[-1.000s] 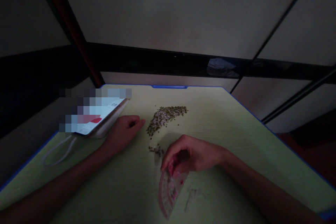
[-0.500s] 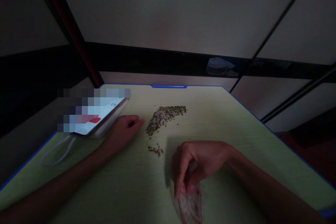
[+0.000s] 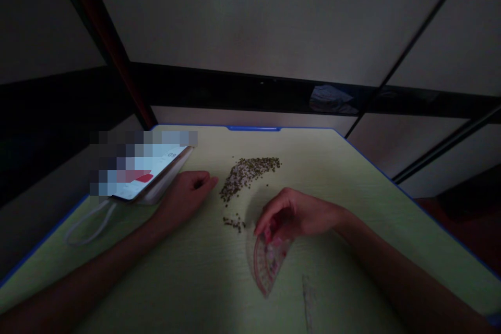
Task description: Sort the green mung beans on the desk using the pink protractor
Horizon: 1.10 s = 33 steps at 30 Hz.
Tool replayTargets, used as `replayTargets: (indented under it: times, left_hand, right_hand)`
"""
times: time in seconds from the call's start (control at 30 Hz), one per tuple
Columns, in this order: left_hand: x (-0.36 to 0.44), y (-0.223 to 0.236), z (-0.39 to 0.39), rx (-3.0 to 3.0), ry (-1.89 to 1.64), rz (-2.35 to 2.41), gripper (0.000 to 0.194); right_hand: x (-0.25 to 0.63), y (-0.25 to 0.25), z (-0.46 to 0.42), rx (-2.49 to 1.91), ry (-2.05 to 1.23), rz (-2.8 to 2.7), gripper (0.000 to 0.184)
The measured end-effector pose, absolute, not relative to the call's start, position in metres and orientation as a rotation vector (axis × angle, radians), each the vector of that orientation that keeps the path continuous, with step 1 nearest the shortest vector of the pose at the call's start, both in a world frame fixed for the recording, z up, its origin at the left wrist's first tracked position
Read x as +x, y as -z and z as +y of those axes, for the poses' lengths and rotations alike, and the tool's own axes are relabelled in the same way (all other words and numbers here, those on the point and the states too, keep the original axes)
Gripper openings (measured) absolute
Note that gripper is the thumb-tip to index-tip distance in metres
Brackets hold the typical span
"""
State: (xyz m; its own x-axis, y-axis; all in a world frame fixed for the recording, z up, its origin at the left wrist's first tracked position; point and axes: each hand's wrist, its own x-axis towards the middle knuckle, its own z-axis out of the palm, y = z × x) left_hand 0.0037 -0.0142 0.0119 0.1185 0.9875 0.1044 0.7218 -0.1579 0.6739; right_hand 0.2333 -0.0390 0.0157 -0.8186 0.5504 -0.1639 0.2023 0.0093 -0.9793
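Note:
My right hand (image 3: 295,215) pinches the top of a clear pink protractor (image 3: 266,266), which stands on the green table (image 3: 352,193) with its curved edge down. A small cluster of seeds (image 3: 234,222) lies just left of that hand. A larger pile of small green-brown seeds (image 3: 246,173) stretches behind it. My left hand (image 3: 187,195) rests on the table left of the pile, its fingers loosely curled with nothing visible in them.
A lit phone (image 3: 146,173) lies on a white pad at the table's left edge, with a white cord (image 3: 88,222) looping off it. A faint clear ruler (image 3: 309,302) lies near the front right. Dark panelled walls rise behind the table.
My right hand, which had dropped toward me with the protractor half a second ago, has come back up beside the small seed cluster. The left hand has stayed put.

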Motion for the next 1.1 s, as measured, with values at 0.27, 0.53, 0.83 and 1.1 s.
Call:
replayTargets:
  times: [0.27,0.53,0.83,1.1]
  left_hand:
    - [0.002,-0.006,-0.011,1.969,-0.793,1.622,0.034]
    - [0.002,-0.004,-0.012,1.946,-0.804,1.599,0.033]
    - [0.003,-0.006,-0.013,1.953,-0.787,1.62,0.033]
    - [0.003,-0.002,-0.013,1.949,-0.806,1.597,0.032]
  right_hand:
    - [0.242,-0.006,-0.022,-1.025,-1.565,-1.69,0.024]
    - [0.228,0.006,-0.023,-1.184,-1.163,-1.693,0.03]
    - [0.194,0.008,-0.03,-1.108,-1.101,-1.671,0.026]
    - [0.195,0.013,-0.025,-1.167,-1.067,-1.56,0.034]
